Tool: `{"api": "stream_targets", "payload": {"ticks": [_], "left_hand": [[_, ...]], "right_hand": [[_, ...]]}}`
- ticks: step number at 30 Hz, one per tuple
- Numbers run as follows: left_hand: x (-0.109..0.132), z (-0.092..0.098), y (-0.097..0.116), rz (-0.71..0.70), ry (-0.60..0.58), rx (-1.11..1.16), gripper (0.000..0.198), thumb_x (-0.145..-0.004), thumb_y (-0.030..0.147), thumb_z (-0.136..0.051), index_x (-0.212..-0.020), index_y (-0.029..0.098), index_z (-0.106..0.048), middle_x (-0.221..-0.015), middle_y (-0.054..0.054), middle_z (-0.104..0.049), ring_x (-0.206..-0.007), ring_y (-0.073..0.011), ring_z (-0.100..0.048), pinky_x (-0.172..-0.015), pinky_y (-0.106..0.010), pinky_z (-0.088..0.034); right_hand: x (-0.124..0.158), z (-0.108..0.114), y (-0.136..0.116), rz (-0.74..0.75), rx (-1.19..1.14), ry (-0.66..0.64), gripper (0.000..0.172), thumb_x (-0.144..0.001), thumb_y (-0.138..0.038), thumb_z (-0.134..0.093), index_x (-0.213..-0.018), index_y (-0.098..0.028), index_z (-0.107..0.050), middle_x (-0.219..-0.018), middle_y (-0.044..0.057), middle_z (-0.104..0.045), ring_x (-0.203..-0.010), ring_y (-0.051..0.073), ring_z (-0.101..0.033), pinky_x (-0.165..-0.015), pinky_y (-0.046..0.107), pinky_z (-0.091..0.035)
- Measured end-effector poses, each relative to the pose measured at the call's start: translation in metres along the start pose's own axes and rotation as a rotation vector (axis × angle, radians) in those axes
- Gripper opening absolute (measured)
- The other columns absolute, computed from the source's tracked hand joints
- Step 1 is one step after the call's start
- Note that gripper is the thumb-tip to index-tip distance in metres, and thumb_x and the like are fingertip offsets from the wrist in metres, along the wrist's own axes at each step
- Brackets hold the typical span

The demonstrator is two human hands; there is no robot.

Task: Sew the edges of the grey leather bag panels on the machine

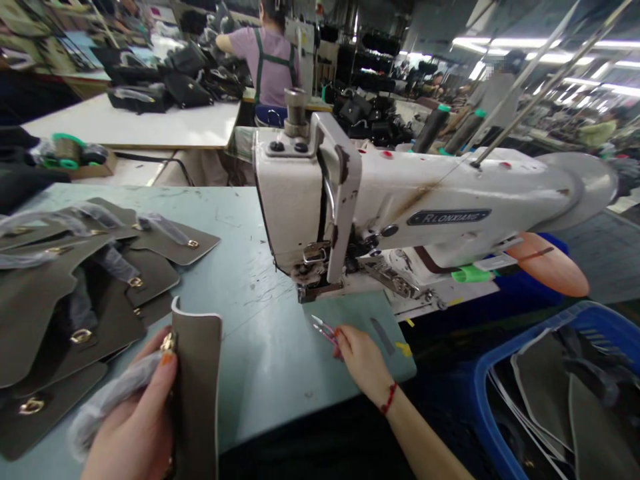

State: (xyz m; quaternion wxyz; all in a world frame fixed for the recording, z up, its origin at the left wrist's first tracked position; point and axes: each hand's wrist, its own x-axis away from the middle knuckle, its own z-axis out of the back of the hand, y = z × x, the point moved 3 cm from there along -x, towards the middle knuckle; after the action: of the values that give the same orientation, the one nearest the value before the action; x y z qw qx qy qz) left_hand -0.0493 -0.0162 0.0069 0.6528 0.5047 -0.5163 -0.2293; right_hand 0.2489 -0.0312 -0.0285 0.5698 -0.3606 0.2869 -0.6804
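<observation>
My left hand (143, 420) is closed around a grey-brown bag panel (197, 393) with a pale edge, a gold buckle and a plastic-wrapped handle (117, 393). The panel stands tilted up at the front of the table. In my right hand (363, 360) is a small pair of thread snips (324, 328), gripped with the blades pointing left, just below the sewing machine's needle area (313, 290). The white sewing machine (425, 193) stands over the work surface. On the left lies a pile of similar bag panels (100, 293) with gold buckles and wrapped handles.
To the right, a blue basket (480, 393) holds more panels. Behind are a white table (165, 130) with black bags (140, 99) and a person in a purple shirt (275, 63). Thread cones (431, 128) stand behind the machine. Metal rods (530, 100) rise above it.
</observation>
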Motion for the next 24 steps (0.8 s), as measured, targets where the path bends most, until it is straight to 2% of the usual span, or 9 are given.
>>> {"api": "stream_targets", "payload": {"ticks": [2,4,8,12,14,17,19,21,24], "left_hand": [[0.009,-0.004,-0.001,0.104,0.022,0.038,0.047,-0.079,0.053,-0.071,-0.124,0.041,-0.064,-0.138,0.007,-0.062,-0.138,-0.0257,-0.046,-0.116,-0.037,-0.035],[0.019,-0.009,-0.004,0.205,0.037,0.089,0.04,-0.08,0.047,-0.07,-0.117,0.034,-0.068,-0.128,0.004,-0.069,-0.13,-0.0247,-0.055,-0.109,-0.034,-0.045],[0.036,-0.021,-0.018,0.342,0.028,0.177,0.028,-0.082,0.037,-0.069,-0.106,0.025,-0.072,-0.103,-0.001,-0.076,-0.098,-0.022,-0.071,-0.077,-0.026,-0.06],[0.043,-0.03,-0.035,0.406,0.014,0.255,0.025,-0.085,0.031,-0.068,-0.108,0.025,-0.072,-0.091,0.0,-0.077,-0.07,-0.0155,-0.071,-0.055,-0.02,-0.057],[0.044,-0.033,-0.04,0.418,0.015,0.302,0.024,-0.085,0.027,-0.067,-0.109,0.025,-0.072,-0.093,0.0,-0.077,-0.073,-0.0152,-0.072,-0.056,-0.018,-0.057],[0.043,-0.037,-0.046,0.404,-0.019,0.348,0.026,-0.086,0.025,-0.068,-0.111,0.024,-0.072,-0.102,-0.002,-0.076,-0.096,-0.0184,-0.071,-0.07,-0.02,-0.059],[0.043,-0.038,-0.049,0.389,-0.035,0.348,0.027,-0.084,0.028,-0.07,-0.11,0.023,-0.073,-0.106,-0.002,-0.076,-0.105,-0.0204,-0.069,-0.075,-0.021,-0.06],[0.043,-0.04,-0.051,0.365,-0.063,0.364,0.032,-0.079,0.031,-0.076,-0.11,0.023,-0.073,-0.111,-0.003,-0.075,-0.11,-0.0228,-0.067,-0.079,-0.024,-0.06],[0.044,-0.046,-0.052,0.325,-0.1,0.394,0.041,-0.069,0.033,-0.084,-0.108,0.022,-0.074,-0.112,-0.003,-0.075,-0.111,-0.0255,-0.067,-0.084,-0.027,-0.06]], "right_hand": [[0.001,0.005,0.001,0.043,0.071,0.098,0.019,-0.093,-0.02,-0.048,-0.091,-0.015,-0.066,-0.1,0.014,-0.069,-0.096,0.026,-0.063,-0.088,0.038,-0.046],[-0.002,0.011,-0.008,0.128,0.102,0.163,0.02,-0.094,-0.021,-0.049,-0.102,-0.017,-0.067,-0.112,0.014,-0.067,-0.107,0.027,-0.06,-0.094,0.038,-0.043],[-0.023,0.024,-0.04,0.24,0.085,0.206,0.03,-0.101,-0.034,-0.045,-0.089,-0.019,-0.068,-0.083,0.006,-0.073,-0.076,0.019,-0.067,-0.069,0.026,-0.047],[-0.052,0.033,-0.071,0.272,0.198,0.303,0.043,-0.1,-0.047,-0.049,-0.071,-0.019,-0.065,-0.065,0.005,-0.07,-0.058,0.015,-0.063,-0.057,0.023,-0.039],[-0.062,0.035,-0.08,0.266,0.349,0.369,0.048,-0.098,-0.049,-0.052,-0.063,-0.018,-0.064,-0.06,0.006,-0.068,-0.055,0.015,-0.061,-0.053,0.024,-0.033],[-0.062,0.033,-0.083,0.228,0.478,0.42,0.047,-0.095,-0.049,-0.057,-0.06,-0.018,-0.063,-0.058,0.009,-0.066,-0.055,0.016,-0.06,-0.051,0.025,-0.029],[-0.05,0.026,-0.078,0.218,0.343,0.332,0.048,-0.096,-0.049,-0.055,-0.06,-0.018,-0.062,-0.056,0.007,-0.065,-0.054,0.016,-0.06,-0.052,0.025,-0.032],[-0.032,0.009,-0.07,0.224,0.076,0.123,0.048,-0.1,-0.048,-0.048,-0.065,-0.018,-0.064,-0.056,0.004,-0.066,-0.054,0.015,-0.061,-0.054,0.024,-0.039],[0.001,-0.022,-0.062,0.217,-0.299,-0.147,0.038,-0.1,-0.047,-0.048,-0.092,-0.019,-0.071,-0.084,0.006,-0.075,-0.069,0.017,-0.069,-0.064,0.025,-0.05]]}}
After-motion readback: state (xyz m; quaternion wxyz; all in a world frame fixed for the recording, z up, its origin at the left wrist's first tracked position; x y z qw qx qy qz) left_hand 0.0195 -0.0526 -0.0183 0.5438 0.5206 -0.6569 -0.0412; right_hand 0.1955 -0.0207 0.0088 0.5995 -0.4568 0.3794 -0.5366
